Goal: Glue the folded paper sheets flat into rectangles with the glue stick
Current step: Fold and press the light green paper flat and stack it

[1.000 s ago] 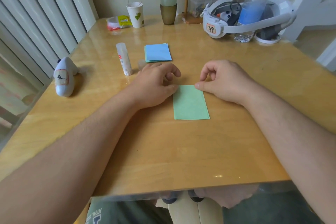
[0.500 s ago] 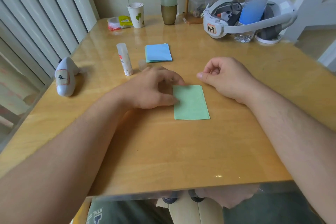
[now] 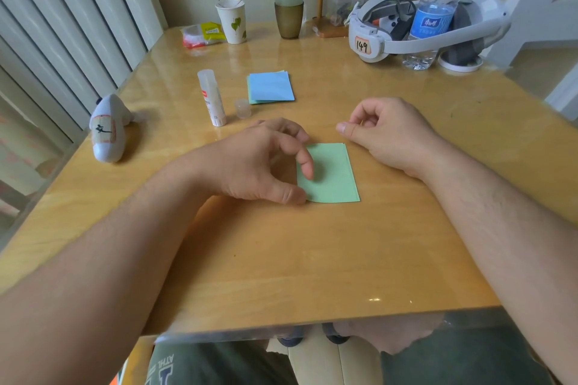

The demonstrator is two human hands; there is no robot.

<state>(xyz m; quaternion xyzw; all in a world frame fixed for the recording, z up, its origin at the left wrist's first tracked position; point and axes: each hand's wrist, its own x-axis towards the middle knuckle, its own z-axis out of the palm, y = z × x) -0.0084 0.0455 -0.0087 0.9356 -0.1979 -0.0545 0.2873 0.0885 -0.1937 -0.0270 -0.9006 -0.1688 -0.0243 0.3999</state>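
Green folded sheet [image 3: 331, 175] lies flat on the worktop [image 3: 281, 259], centred in front of the person, long edge running away from them: right spot for pressing with both hands. Left hand [image 3: 262, 166] sits at the sheet's left edge, thumb down at the near-left corner, index finger curled over the paper; reads as pinning or rubbing the glued flap down, not a real grip, nothing is lifted. Can't tell for sure whether the fingertip is touching the paper or just above it. Right hand [image 3: 387, 134] rests on the worktop just beyond the far-right corner, fingers loosely curled, thumb against index, holding nothing, apart from the sheet. Glue stick [image 3: 212, 98] stands upright to the left rear, its cap [image 3: 243, 108] off and sitting beside it, so glue is kept ready for the next sheet. Blue-topped stack of paper [image 3: 271, 86] lies just behind the cap, within reach, probably the remaining or finished pieces; can't say which. My read: the green one is at the flatten/press stage, edges look aligned into a rectangle. Risk: sliding the layers before the glue sets.
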